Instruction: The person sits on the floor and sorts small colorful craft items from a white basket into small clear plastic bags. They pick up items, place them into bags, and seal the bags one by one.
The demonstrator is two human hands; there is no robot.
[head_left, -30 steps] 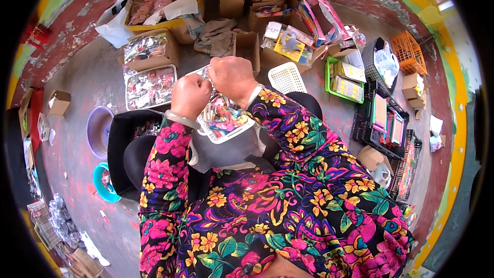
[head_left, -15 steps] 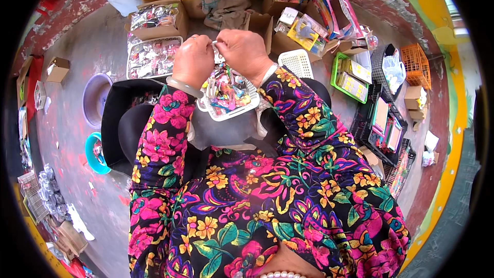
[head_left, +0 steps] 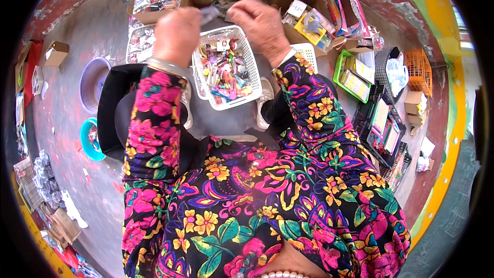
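Observation:
Above the far left edge of a white basket [head_left: 229, 106], my left hand [head_left: 177, 36] is closed. A small, see-through, purplish piece that looks like a plastic bag [head_left: 209, 14] pokes out from its fingers, blurred by motion. To the right, my right hand [head_left: 261, 27] hangs over the basket's far right corner with bent fingers. Those fingertips are smeared, so whether they pinch anything is unclear. Colourful small packets and trinkets [head_left: 226, 74] fill the basket, with a little white card [head_left: 223, 45] among them. The basket stands on the floor between my shoes.
Past my left hand are a cardboard box [head_left: 186, 1] and another white basket [head_left: 129, 57] of packets. A black bin [head_left: 107, 118], a purple basin [head_left: 84, 90] and a turquoise bowl [head_left: 84, 139] stand left. Rightward are a green tray [head_left: 338, 74], black crates [head_left: 368, 123] and an orange crate [head_left: 419, 67].
My hands, together over the basket before, have parted: the left went left and away, the right moved slightly right and away. The basket's contents show more fully, and the view has shifted a little.

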